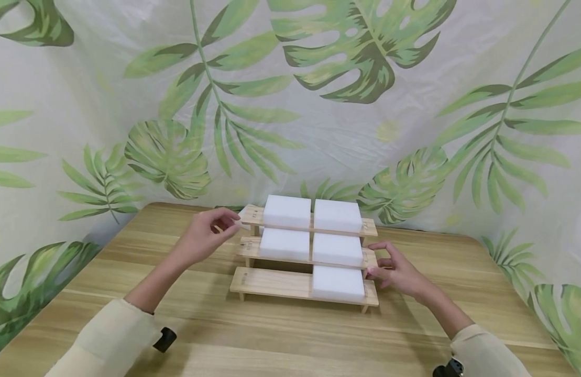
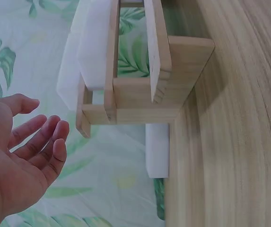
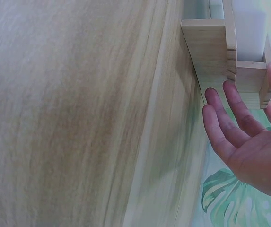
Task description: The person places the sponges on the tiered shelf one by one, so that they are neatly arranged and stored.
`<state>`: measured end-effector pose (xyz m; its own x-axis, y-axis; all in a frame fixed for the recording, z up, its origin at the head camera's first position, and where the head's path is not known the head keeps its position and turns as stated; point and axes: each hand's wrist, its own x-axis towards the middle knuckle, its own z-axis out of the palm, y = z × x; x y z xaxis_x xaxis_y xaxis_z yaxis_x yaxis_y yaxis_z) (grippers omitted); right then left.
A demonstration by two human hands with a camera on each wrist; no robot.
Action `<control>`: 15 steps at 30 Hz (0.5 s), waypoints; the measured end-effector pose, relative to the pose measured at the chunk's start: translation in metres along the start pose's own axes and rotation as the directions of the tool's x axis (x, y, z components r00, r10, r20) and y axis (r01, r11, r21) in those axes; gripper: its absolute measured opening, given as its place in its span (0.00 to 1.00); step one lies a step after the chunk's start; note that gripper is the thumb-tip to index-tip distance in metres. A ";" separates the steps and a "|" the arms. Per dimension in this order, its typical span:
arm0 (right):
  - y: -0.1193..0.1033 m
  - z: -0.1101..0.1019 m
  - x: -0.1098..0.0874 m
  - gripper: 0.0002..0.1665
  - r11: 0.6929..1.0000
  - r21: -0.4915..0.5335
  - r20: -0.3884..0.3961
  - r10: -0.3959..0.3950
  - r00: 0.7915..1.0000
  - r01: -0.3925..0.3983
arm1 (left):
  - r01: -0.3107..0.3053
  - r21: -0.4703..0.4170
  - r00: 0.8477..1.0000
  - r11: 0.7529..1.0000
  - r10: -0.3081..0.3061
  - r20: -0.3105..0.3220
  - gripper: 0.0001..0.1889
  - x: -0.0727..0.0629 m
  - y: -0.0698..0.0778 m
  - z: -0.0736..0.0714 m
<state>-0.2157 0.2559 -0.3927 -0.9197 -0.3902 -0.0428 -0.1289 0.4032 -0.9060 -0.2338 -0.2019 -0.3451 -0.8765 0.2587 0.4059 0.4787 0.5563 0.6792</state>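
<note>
A three-tier wooden rack (image 1: 276, 283) stands on the table. Two white foam blocks (image 1: 287, 211) sit on the top tier and two more on the middle tier. One white block (image 1: 338, 283) is on the right half of the bottom tier, whose left half is bare wood. Beside the top tier's left end, my left hand (image 1: 210, 233) hovers with loosely bent fingers and nothing in them. My right hand (image 1: 398, 275) is at the rack's right end, thumb and fingertips right at the middle tier's edge. In the right wrist view its fingers (image 3: 241, 113) are spread and relaxed.
Another white block (image 2: 157, 151) lies on the table behind the rack's left side, mostly hidden from the head view. A leaf-print cloth (image 1: 318, 131) hangs behind the wooden table (image 1: 271, 345).
</note>
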 end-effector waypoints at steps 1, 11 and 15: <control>0.000 0.000 0.000 0.37 1.000 0.000 0.001 -0.001 1.000 0.001 | 0.012 -0.004 1.000 1.000 -0.012 0.002 0.09 0.001 -0.003 -0.001; 0.001 -0.001 0.001 0.37 1.000 0.002 0.000 0.004 1.000 -0.004 | 0.103 0.041 0.993 0.994 -0.105 0.051 0.12 0.016 -0.036 0.009; 0.000 -0.002 0.002 0.37 1.000 -0.004 -0.006 0.010 1.000 -0.010 | 0.115 0.067 0.988 0.991 -0.121 0.093 0.14 0.024 -0.051 0.017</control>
<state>-0.2177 0.2567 -0.3924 -0.9231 -0.3815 -0.0496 -0.1211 0.4106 -0.9037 -0.2808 -0.2109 -0.3804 -0.9287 0.2624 0.2621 0.3707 0.6336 0.6791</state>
